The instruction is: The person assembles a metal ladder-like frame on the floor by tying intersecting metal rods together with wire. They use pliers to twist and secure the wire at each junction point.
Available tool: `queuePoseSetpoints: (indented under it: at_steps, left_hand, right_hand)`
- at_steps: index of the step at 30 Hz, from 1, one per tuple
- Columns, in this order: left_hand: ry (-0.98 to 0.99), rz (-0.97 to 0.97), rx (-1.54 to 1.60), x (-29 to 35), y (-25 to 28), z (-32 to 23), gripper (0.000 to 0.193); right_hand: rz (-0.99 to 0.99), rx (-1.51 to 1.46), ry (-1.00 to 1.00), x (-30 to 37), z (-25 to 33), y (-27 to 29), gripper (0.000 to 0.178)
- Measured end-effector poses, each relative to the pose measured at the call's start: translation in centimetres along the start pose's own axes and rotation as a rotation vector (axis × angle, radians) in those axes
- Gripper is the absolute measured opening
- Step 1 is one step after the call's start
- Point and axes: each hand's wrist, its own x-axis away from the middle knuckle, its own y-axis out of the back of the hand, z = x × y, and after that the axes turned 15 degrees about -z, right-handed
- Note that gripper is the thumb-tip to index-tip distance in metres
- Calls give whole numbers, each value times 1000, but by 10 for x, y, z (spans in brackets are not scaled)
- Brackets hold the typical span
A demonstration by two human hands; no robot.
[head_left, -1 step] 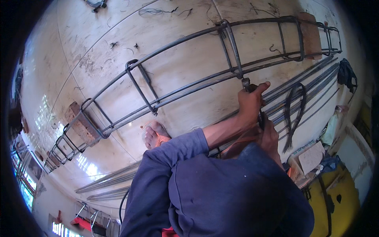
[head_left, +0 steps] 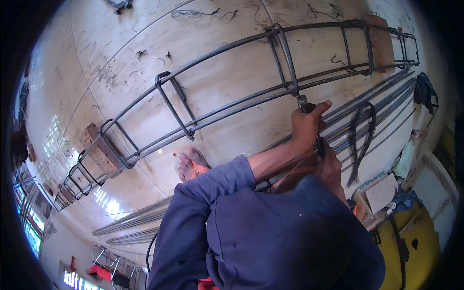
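Note:
A long cage of steel rebar (head_left: 232, 108), made of straight bars with square stirrups, lies across the floor. My left hand (head_left: 305, 126) is closed around a pair of pincers (head_left: 302, 102), thumb pointing right. The pincers' head touches or nearly touches the lower corner of a stirrup (head_left: 288, 60), where it meets the near bars. Just below, my right hand (head_left: 330, 168) is closed around the pincers' dark handles, partly hidden behind my left forearm. The tie at the jaws is too small to make out.
Bricks (head_left: 103, 150) prop the cage at left, and another brick (head_left: 380, 46) at right. Loose rods (head_left: 386, 104) lie beside my hands, with a looped bundle of tie wire (head_left: 358, 145) on top. My bare foot (head_left: 191, 164) stands near the cage. Wire scraps (head_left: 193, 13) litter the far floor.

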Motion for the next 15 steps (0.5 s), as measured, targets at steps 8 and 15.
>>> queuePoseSetpoints:
  at_steps: [8,15]
  left_hand:
    - [199,116,75,-1,3,-1,23]
    - [91,55,38,3,-3,-5,22]
  right_hand:
    - [639,-1598,-1473,-13,-23,19,42]
    - [209,-528,-556,-22,12,17,43]
